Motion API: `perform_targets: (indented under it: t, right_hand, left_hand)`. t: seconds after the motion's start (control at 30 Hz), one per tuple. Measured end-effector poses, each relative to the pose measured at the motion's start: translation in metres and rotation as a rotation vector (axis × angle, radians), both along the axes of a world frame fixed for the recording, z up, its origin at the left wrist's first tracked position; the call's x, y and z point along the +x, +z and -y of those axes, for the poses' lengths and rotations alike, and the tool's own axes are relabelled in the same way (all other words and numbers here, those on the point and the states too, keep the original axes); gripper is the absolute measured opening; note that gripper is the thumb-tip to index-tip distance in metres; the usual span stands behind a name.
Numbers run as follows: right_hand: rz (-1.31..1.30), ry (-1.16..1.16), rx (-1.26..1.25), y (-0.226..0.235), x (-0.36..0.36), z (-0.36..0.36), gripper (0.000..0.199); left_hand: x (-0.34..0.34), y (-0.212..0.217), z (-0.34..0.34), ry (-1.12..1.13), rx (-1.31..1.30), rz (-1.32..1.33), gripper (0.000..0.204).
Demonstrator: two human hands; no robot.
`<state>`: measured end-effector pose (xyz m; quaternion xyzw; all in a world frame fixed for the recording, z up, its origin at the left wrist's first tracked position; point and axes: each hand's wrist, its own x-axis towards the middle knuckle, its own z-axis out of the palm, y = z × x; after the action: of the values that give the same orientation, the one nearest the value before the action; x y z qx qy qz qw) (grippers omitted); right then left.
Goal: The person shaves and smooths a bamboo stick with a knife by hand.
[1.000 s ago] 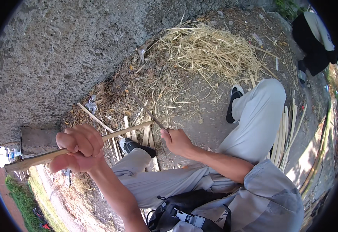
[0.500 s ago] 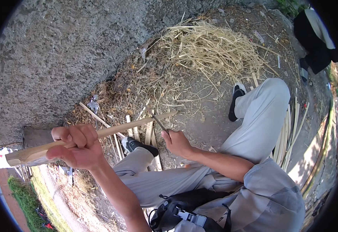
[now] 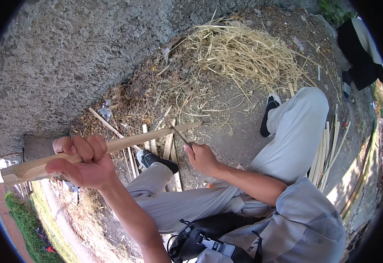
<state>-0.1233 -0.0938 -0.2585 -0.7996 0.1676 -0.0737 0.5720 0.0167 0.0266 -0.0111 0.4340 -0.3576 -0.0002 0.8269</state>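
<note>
While the straw pile sits up top:
left hand: fist wrapped round a bamboo stick
right hand: pinching a thin blade against that stick
packages/signs: can't spot any

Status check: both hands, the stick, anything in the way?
Left hand in full grip on the long wooden stick. Right hand holds a thin blade across the stick near its far end. Cut slats below; nothing blocking.
</note>
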Motion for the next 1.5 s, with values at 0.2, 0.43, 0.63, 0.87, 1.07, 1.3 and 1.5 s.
perform_targets:
  t: [0.2,0.43,0.63,0.87,1.07,1.3,1.5]
  right_hand:
    - [-0.198,-0.094,-0.231,-0.072,-0.011,0.011,0.044]
    - [-0.059,0.022,-0.140,0.007,-0.001,-0.005,0.042]
    - [0.010,-0.016,-0.138,-0.033,-0.006,-0.006,0.040]
    - [-0.054,-0.003,-0.073,-0.041,-0.010,-0.012,0.042]
    - [0.098,0.057,0.111,0.032,0.005,-0.007,0.042]
    - [0.161,0.002,0.055,0.003,0.008,-0.015,0.038]
    - [0.188,0.041,0.103,0.056,-0.005,-0.016,0.040]
  left_hand:
    - [-0.002,0.002,0.003,0.303,-0.005,-0.073,0.050]
    - [0.002,-0.002,-0.008,0.346,0.010,-0.053,0.049]
    - [0.004,0.002,0.000,0.393,-0.009,-0.085,0.049]
    - [0.016,-0.002,-0.014,0.423,0.000,-0.053,0.049]
    - [0.002,0.000,-0.003,0.362,0.000,-0.061,0.049]
    - [-0.001,-0.001,-0.006,0.273,0.002,-0.023,0.050]
    - [-0.006,-0.004,-0.003,0.300,0.035,0.013,0.050]
